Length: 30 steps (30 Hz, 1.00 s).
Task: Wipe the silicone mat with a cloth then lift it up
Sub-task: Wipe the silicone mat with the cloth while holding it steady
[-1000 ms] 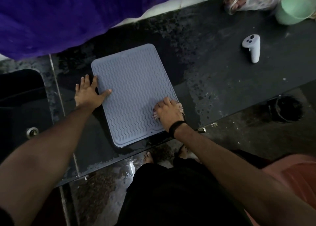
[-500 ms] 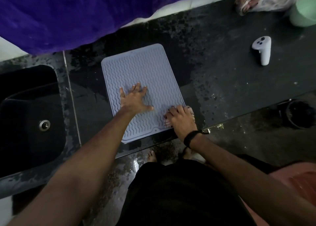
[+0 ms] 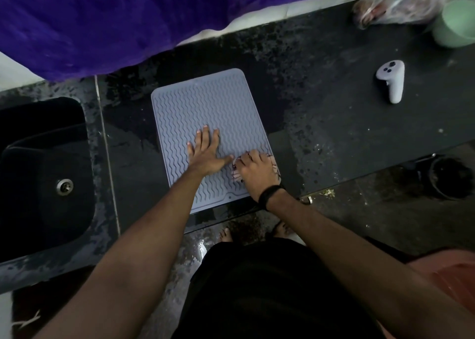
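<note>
Left hand: the left hand (image 3: 205, 151) lies flat on the mat, fingers straight and spread.
Right hand: the right hand (image 3: 257, 173) is curled around the cloth (image 3: 274, 164), pressing it on the mat's near right corner.
Mat: the grey wavy silicone mat (image 3: 205, 107) lies flat at the near edge of the dark worktop (image 3: 321, 112).
Sink: the sink (image 3: 41, 179) is at the left.
Controller: a white controller (image 3: 392, 81) lies well apart, to the right.
</note>
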Motion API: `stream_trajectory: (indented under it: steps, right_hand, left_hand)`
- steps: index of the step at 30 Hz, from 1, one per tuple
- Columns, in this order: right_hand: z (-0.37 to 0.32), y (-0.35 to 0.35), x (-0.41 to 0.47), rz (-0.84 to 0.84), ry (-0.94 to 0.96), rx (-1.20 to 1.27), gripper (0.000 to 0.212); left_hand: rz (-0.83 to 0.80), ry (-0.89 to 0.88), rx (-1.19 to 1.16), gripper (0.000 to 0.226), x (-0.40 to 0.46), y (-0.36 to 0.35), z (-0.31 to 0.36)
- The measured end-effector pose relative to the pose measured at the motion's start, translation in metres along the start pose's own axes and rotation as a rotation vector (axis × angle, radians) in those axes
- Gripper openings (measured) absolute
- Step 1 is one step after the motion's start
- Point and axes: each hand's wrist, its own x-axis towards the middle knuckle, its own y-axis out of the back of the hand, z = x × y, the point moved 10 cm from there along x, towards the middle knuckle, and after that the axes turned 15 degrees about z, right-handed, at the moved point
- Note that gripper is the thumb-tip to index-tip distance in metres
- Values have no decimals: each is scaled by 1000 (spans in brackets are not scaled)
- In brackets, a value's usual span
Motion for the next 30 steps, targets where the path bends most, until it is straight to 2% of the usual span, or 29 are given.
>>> stream_trajectory:
  steps: [6,11,16,20,23,30]
  right_hand:
    - [11,-5,-53,-24,45,1,42]
    - [20,4,-58,-88,26,-35,32]
    - [25,26,-4,48,-78,34,32]
    - [5,8,11,-3,-34,-2,35]
    - [5,-1,-11,-3,-8,-12,35]
    - [12,1,-62,-67,64,-50,32]
  left_hand:
    - [19,-3,-38,101,0,-3,-2]
    - [20,-8,-39,101,1,-5,-2]
    - [28,-8,-25,101,-1,-4,-1]
    - [23,1,-5,96,-1,-4,-2]
    - [18,4,-27,88,1,-5,-3]
    - [22,5,-41,87,0,-5,-3]
